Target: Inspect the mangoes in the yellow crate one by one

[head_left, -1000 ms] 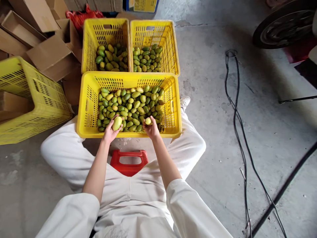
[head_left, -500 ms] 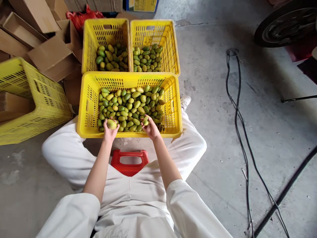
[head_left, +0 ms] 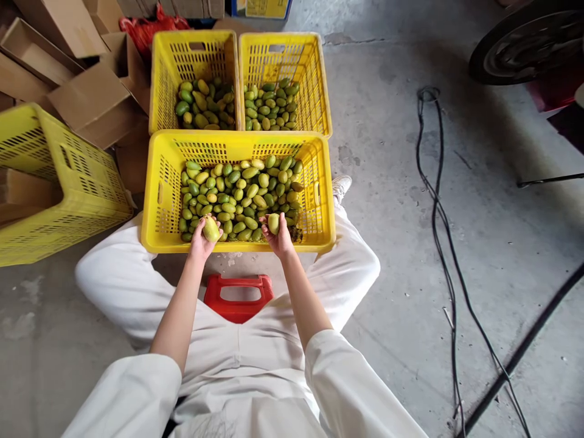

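Note:
My left hand point(head_left: 201, 239) has its fingers curled round a yellow-green mango point(head_left: 211, 230), just over the front edge of the near yellow crate point(head_left: 238, 248). To its right, my right hand point(head_left: 280, 238) grips a smaller, pale green mango point(head_left: 274, 224) between thumb and fingers. Beneath and beyond both hands, the crate holds many small oval mangoes point(head_left: 249, 190) in shades of green and yellow. The fingers hide part of each held fruit.
Two more yellow crates, a left one point(head_left: 157, 79) and a right one point(head_left: 325, 85), stand behind with mangoes inside. Another crate point(head_left: 91, 182) at left holds cardboard. Cardboard boxes point(head_left: 89, 100) pile up behind it. A red stool point(head_left: 238, 313) shows under me. Black cables point(head_left: 438, 201) and a wheel point(head_left: 524, 45) lie right.
Both held mangoes have been turned in the fingers. The one in my right hand now shows more of its pale face. The hands have barely shifted.

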A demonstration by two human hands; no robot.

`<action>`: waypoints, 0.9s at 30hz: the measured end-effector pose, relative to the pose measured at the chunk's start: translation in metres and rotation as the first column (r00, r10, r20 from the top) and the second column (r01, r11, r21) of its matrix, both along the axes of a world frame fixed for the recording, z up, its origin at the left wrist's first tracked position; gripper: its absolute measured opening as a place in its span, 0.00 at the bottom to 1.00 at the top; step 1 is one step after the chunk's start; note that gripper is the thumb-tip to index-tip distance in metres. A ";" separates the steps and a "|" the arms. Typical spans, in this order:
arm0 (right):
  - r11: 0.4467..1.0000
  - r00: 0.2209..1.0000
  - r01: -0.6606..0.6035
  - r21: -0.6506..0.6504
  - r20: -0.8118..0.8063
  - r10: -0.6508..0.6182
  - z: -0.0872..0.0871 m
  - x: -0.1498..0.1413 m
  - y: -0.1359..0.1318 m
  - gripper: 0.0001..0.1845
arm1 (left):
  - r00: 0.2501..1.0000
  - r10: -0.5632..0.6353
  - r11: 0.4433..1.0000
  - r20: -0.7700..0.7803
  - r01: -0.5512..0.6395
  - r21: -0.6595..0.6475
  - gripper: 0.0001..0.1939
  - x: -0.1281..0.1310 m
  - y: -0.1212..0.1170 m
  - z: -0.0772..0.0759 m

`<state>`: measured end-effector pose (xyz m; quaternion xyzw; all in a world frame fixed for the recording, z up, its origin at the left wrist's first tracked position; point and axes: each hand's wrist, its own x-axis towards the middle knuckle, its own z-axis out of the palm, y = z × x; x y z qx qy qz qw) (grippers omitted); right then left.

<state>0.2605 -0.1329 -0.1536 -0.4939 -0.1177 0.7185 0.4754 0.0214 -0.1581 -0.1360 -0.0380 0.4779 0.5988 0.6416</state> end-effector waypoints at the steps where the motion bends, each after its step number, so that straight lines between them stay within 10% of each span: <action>1: 1.000 1.000 0.007 -0.012 -0.016 -0.007 0.001 0.000 0.002 0.33 | 1.000 -0.010 1.000 0.005 0.010 -0.017 0.07 -0.001 0.001 0.000; 13: 0.985 0.979 0.172 0.026 -0.116 -0.168 -0.015 0.007 -0.001 0.19 | 0.958 0.117 0.992 0.263 -0.102 -0.069 0.17 -0.010 -0.001 0.014; 27: 0.970 0.956 0.241 -0.041 -0.161 -0.245 -0.017 0.008 -0.002 0.25 | 0.967 0.225 0.970 0.120 -0.211 -0.121 0.28 0.005 0.009 0.023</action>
